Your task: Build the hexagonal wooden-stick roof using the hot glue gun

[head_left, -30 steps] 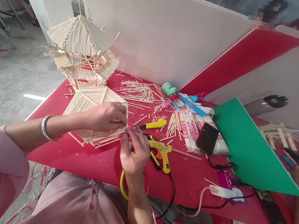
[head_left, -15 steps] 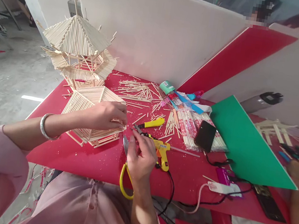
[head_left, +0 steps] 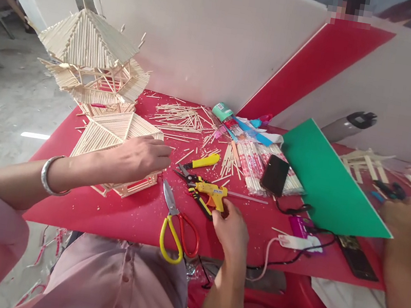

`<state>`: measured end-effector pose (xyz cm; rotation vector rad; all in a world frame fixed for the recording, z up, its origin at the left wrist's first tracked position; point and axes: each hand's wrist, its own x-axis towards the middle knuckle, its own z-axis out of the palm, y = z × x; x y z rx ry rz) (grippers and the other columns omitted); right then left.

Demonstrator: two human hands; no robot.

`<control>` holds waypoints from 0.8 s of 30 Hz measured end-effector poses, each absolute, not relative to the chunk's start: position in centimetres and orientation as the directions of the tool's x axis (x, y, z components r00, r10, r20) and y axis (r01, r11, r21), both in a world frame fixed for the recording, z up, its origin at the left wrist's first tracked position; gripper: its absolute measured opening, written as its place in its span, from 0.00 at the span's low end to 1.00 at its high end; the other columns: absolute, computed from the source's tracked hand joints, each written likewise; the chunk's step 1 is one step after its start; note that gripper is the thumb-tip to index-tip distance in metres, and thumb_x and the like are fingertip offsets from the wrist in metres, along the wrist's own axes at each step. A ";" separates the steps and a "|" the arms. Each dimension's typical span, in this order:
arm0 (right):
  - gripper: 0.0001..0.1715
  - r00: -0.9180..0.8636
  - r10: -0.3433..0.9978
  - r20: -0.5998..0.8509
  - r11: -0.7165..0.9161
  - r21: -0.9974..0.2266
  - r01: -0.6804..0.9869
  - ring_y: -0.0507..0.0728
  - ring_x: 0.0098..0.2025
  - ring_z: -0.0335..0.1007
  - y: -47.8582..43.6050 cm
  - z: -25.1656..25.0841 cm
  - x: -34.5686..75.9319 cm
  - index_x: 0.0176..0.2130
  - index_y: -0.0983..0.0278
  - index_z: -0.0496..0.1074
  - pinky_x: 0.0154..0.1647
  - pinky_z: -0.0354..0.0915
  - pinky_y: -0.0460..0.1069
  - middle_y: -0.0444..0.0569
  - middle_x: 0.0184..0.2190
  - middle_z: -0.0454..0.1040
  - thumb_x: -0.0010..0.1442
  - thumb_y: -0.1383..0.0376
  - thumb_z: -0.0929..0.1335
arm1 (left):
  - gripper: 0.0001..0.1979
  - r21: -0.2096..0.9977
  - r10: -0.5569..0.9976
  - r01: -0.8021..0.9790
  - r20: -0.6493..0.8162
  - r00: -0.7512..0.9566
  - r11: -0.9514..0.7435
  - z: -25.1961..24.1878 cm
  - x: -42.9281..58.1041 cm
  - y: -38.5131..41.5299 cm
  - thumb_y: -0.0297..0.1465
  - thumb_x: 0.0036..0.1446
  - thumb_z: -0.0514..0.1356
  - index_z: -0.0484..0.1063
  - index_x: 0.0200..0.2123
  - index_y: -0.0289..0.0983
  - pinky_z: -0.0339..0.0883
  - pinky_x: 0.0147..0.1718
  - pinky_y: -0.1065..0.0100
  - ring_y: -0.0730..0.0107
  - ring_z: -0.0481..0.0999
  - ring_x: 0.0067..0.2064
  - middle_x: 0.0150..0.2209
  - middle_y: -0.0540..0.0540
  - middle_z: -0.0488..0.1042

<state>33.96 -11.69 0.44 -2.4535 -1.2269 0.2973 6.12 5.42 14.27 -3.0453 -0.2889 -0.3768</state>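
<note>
My left hand (head_left: pixel 147 157) is over the near right edge of a hexagonal roof of thin wooden sticks (head_left: pixel 105 130). Its fingers are curled together, and whatever is between the fingertips is hidden. My right hand (head_left: pixel 231 231) is closed around the handle of a yellow hot glue gun (head_left: pixel 213 191) lying on the table. Black-handled pliers (head_left: pixel 201 204) lie partly under the gun. Scissors with one yellow and one red handle (head_left: pixel 170 199) are between my hands. A yellow-handled cutter (head_left: pixel 204 161) lies just beyond the gun.
A tiered stick pavilion (head_left: pixel 89 47) stands at the back left of the red table (head_left: pixel 125 219). Loose sticks (head_left: pixel 182 118), bagged sticks (head_left: pixel 252 166), a phone (head_left: pixel 274 175) and a leaning green board (head_left: pixel 326 178) lie beyond. Another person's arm (head_left: pixel 403 258) is at right.
My right hand has moved right, from beside the scissors to the glue gun's handle, uncovering the scissors. My left hand stays at the roof's edge. The whole view has shifted slightly.
</note>
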 end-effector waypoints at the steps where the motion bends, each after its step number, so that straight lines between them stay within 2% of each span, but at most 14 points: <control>1: 0.26 0.588 0.808 -0.031 -0.548 -0.405 0.732 0.61 0.43 0.74 -11.4 0.4 33.9 0.54 0.66 0.75 0.39 0.62 0.50 0.58 0.47 0.78 0.57 0.62 0.65 | 0.15 -0.069 0.160 0.179 0.219 0.963 -0.981 14.6 6.2 5.2 0.21 0.68 0.50 0.72 0.31 0.37 0.62 0.33 0.65 0.67 0.69 0.33 0.33 0.45 0.73; 3: 0.23 0.575 0.817 -0.041 -0.544 -0.384 0.746 0.61 0.40 0.74 -10.8 0.3 34.1 0.50 0.67 0.76 0.35 0.60 0.49 0.59 0.43 0.78 0.57 0.61 0.66 | 0.16 -0.084 0.146 0.165 0.190 0.971 -0.983 15.0 6.3 5.0 0.21 0.68 0.49 0.71 0.31 0.37 0.63 0.34 0.65 0.67 0.68 0.33 0.34 0.44 0.73; 6: 0.16 0.551 0.829 -0.095 -0.533 -0.437 0.725 0.58 0.33 0.70 -10.5 0.4 34.7 0.39 0.65 0.77 0.31 0.56 0.48 0.54 0.34 0.77 0.55 0.59 0.66 | 0.16 0.028 0.155 0.152 0.227 0.962 -0.988 14.9 6.4 5.3 0.20 0.67 0.49 0.70 0.30 0.37 0.64 0.33 0.64 0.67 0.69 0.32 0.33 0.44 0.73; 8: 0.16 0.570 0.818 -0.077 -0.522 -0.516 0.679 0.57 0.31 0.69 -10.6 0.4 34.9 0.37 0.65 0.76 0.31 0.57 0.48 0.53 0.32 0.77 0.53 0.58 0.65 | 0.15 0.149 0.180 0.144 0.271 0.946 -0.978 14.5 6.3 5.7 0.21 0.67 0.50 0.70 0.30 0.37 0.65 0.34 0.65 0.67 0.70 0.33 0.32 0.45 0.73; 11: 0.22 0.654 0.756 0.002 -0.479 -0.679 0.556 0.59 0.32 0.71 -11.2 0.8 34.3 0.43 0.64 0.75 0.32 0.62 0.49 0.54 0.35 0.78 0.51 0.55 0.66 | 0.11 0.362 0.265 0.148 0.300 0.916 -0.920 13.9 6.1 6.5 0.24 0.66 0.52 0.71 0.32 0.37 0.68 0.35 0.66 0.69 0.73 0.34 0.33 0.44 0.75; 13: 0.26 0.678 0.735 -0.003 -0.428 -0.777 0.461 0.60 0.32 0.73 -11.6 1.6 33.1 0.46 0.64 0.73 0.33 0.65 0.50 0.53 0.35 0.79 0.51 0.53 0.66 | 0.08 0.549 0.385 0.184 0.276 0.881 -0.815 13.8 6.0 7.0 0.26 0.65 0.55 0.72 0.33 0.36 0.69 0.33 0.69 0.71 0.74 0.33 0.32 0.45 0.76; 16: 0.22 0.634 0.773 0.018 -0.327 -0.845 0.424 0.57 0.28 0.71 -11.8 3.6 30.7 0.44 0.63 0.71 0.29 0.65 0.49 0.47 0.29 0.77 0.53 0.53 0.66 | 0.06 0.788 0.564 0.236 0.164 0.809 -0.568 14.1 6.0 7.5 0.30 0.63 0.59 0.72 0.33 0.35 0.69 0.29 0.72 0.74 0.74 0.29 0.28 0.48 0.76; 18: 0.17 0.551 0.827 0.113 -0.192 -0.864 0.465 0.54 0.25 0.66 -11.6 5.0 29.0 0.40 0.63 0.70 0.26 0.62 0.47 0.43 0.25 0.72 0.56 0.54 0.65 | 0.05 0.873 0.621 0.229 0.103 0.777 -0.431 14.3 6.0 7.5 0.31 0.61 0.61 0.72 0.34 0.35 0.70 0.29 0.73 0.76 0.74 0.28 0.27 0.49 0.75; 20: 0.15 0.488 0.842 0.228 -0.077 -0.846 0.527 0.53 0.24 0.66 -11.0 6.2 27.5 0.37 0.62 0.68 0.27 0.63 0.47 0.42 0.24 0.70 0.58 0.53 0.66 | 0.05 0.917 0.652 0.211 0.068 0.755 -0.339 14.5 5.9 7.4 0.31 0.60 0.62 0.73 0.36 0.35 0.72 0.29 0.73 0.76 0.74 0.28 0.28 0.49 0.76; 24: 0.25 0.474 0.771 0.426 -0.073 -0.680 0.729 0.52 0.22 0.63 -9.3 6.8 25.3 0.31 0.61 0.65 0.26 0.60 0.48 0.42 0.21 0.67 0.57 0.43 0.70 | 0.07 0.942 0.672 0.213 0.018 0.740 -0.260 14.3 5.4 7.5 0.34 0.60 0.62 0.76 0.38 0.36 0.72 0.29 0.72 0.76 0.74 0.27 0.28 0.49 0.77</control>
